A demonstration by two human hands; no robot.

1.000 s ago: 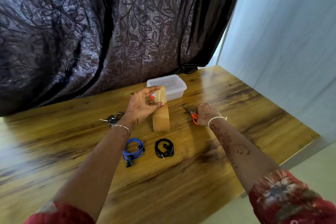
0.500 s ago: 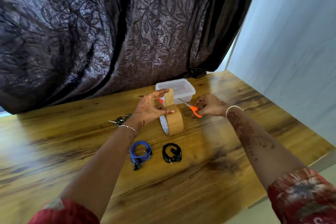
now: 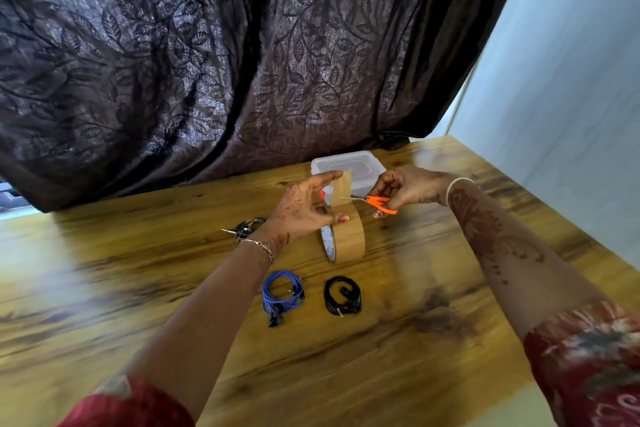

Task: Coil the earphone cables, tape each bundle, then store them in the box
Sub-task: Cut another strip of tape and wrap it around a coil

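A brown tape roll (image 3: 348, 236) stands on edge on the wooden table (image 3: 398, 350). My left hand (image 3: 304, 208) holds the roll with its thumb and pinches a pulled-up strip of tape (image 3: 341, 188). My right hand (image 3: 407, 187) grips orange-handled scissors (image 3: 375, 202), whose blades reach the strip. A coiled blue earphone cable (image 3: 282, 293) and a coiled black one (image 3: 343, 295) lie in front of the roll. A third dark cable (image 3: 247, 227) lies behind my left wrist, partly hidden. The clear plastic box (image 3: 362, 163) sits behind the tape with its lid on.
A dark leaf-patterned curtain (image 3: 225, 55) hangs behind the table. A pale wall (image 3: 571, 80) runs along the right side. The table's right edge drops to the floor near my right elbow.
My right hand lifted the scissors off the table and brought them left to the tape strip. My left hand kept the strip pulled up from the roll.
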